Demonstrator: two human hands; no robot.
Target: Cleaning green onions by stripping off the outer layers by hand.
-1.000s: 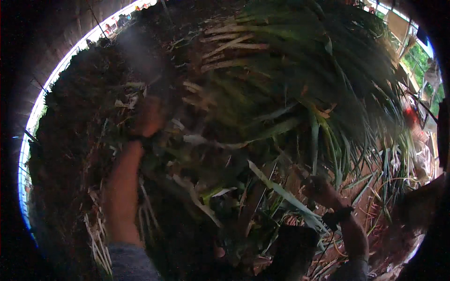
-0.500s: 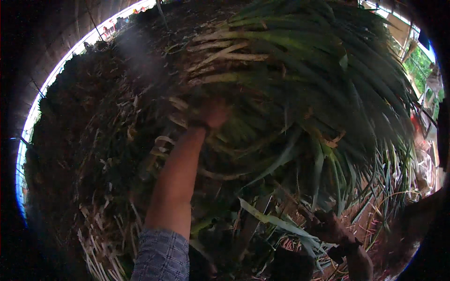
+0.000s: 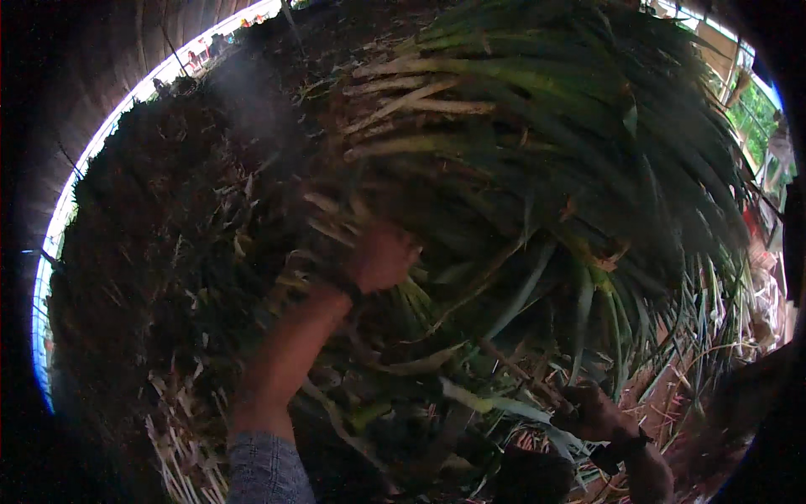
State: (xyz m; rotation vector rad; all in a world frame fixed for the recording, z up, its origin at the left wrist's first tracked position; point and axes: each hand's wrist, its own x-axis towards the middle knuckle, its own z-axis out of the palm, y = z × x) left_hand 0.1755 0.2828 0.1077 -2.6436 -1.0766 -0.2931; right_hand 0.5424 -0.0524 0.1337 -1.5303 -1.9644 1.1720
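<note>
In the middle of the pile, my left hand [image 3: 384,256] is closed round a leek, whose green leaves [image 3: 413,301] fan out below the fingers. White leek stalks [image 3: 334,220] lie just beyond the wrist, beside the dark wristband. At the lower right, my right hand [image 3: 592,413] is in shadow, with a dark band at its wrist. Its fingers look curled, and a thin dark length runs up and left from them; what it is cannot be made out. A pale green leaf [image 3: 495,405] hangs close to this hand.
A big heap of long-leaved leeks [image 3: 579,134] fills the far and right side, white ends pointing left. Dark plant litter [image 3: 159,252] covers the left. Cut pale stalks [image 3: 180,445] lie at lower left. Reddish ground [image 3: 659,395] shows at right.
My left hand has come lower and nearer, and its forearm has swung left; the leaves under it have shifted. My right hand has barely moved.
</note>
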